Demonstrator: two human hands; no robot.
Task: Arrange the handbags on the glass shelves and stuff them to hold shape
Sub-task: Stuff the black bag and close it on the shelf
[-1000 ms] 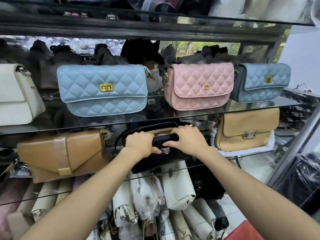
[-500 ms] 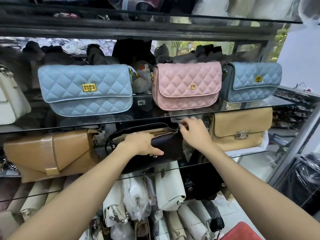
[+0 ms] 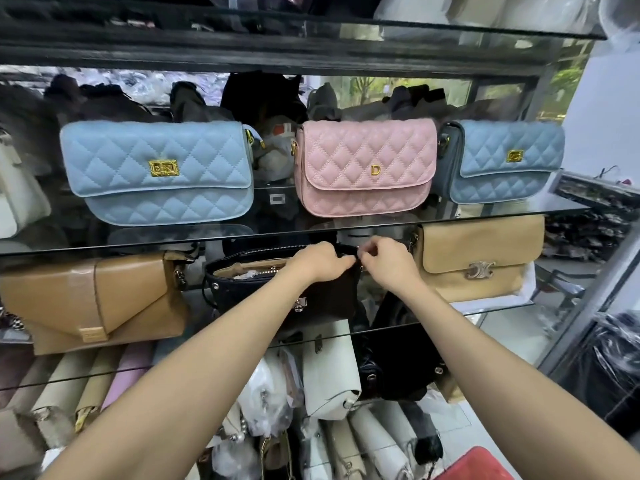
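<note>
Black leather sits under both my hands: the black handbag stands on the middle glass shelf, between the tan envelope bag on the left and the beige flap bag on the right. My left hand grips the bag's top edge at its right end, fingers curled over the rim. My right hand pinches something small at that same corner, most likely the zip pull, though the fingers hide it. The mouth gapes open along the left, showing a tan lining and pale stuffing inside.

I judge this bag already stuffed and placed, with closing the zip as the step in hand. On the far upper shelf, the large blue quilted bag, pink quilted bag and small blue quilted bag stand upright in a row and look full-shaped, so that row seems finished. Near the floor, a heap of wrapped bags lies unsorted; a good share of work is left.
</note>
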